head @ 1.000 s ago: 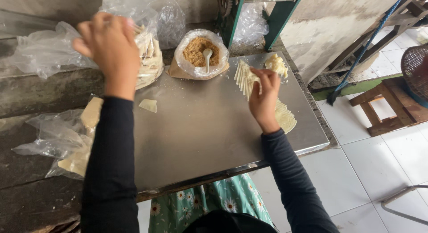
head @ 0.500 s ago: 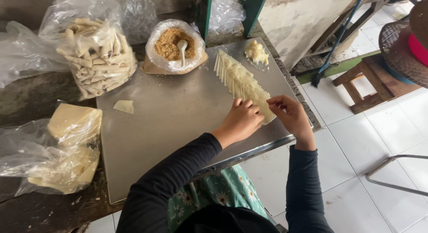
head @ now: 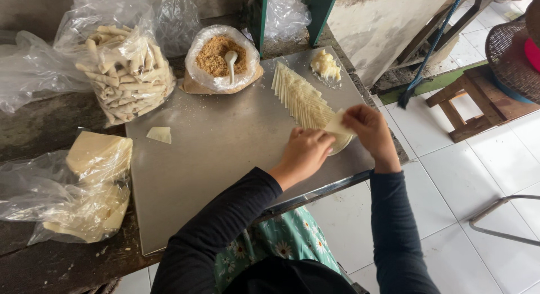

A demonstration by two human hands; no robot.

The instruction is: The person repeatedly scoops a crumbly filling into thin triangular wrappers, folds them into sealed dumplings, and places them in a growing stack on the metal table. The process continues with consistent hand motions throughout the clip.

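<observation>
Reaching forward over the near edge of the metal tray, both dark-sleeved arms are bending at the elbow and coming together at the tray's right side. The left hand is lying knuckles up with its fingers curled down, pressing on the stack of thin pale wrapper sheets at the tray's near right edge; whether anything is pinched under it cannot be told. The right hand is hovering just beside it, wrist cocked, its thumb and fingers closing together on one wrapper sheet and lifting its edge clear of the stack. Just beyond the hands, a fanned row of overlapping wrappers is running diagonally toward the far right corner, where a small pale lump of paste is sitting. A single small wrapper piece is lying alone on the tray's left part. Off the left edge, a clear plastic bag of folded wrapper sheets is resting on the dark bench. Farther back, a bag packed with rolled spring rolls is standing upright, and beside it an open bag of brown crumbly filling is holding a white spoon.
</observation>
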